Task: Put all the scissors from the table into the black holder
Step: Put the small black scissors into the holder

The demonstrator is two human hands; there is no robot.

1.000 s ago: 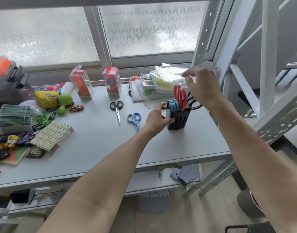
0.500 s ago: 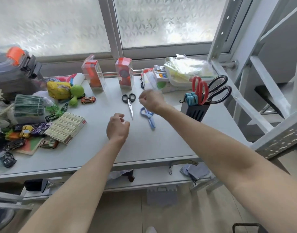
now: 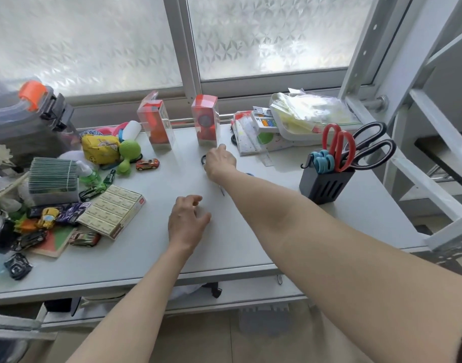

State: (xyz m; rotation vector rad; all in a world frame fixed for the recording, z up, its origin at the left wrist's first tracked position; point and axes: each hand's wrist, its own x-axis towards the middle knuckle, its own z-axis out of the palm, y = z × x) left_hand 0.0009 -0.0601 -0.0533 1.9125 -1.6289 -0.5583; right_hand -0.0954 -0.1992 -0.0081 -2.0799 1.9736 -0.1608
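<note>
The black holder (image 3: 324, 183) stands at the right of the desk (image 3: 250, 242), with red, blue and black-handled scissors upright in it. The right hand (image 3: 219, 162) covers the black scissors (image 3: 204, 159) lying mid-desk; its grip cannot be told. Blue scissors (image 3: 250, 175) peek past the forearm. The left hand (image 3: 186, 222) rests nearer, fingers loosely spread, holding nothing.

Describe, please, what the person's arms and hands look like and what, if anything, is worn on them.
Both forearms are bare, with no sleeves, gloves, watch or rings visible on the left hand or the right hand. Only a sliver of dark fabric shows at the frame's bottom right edge.
</note>
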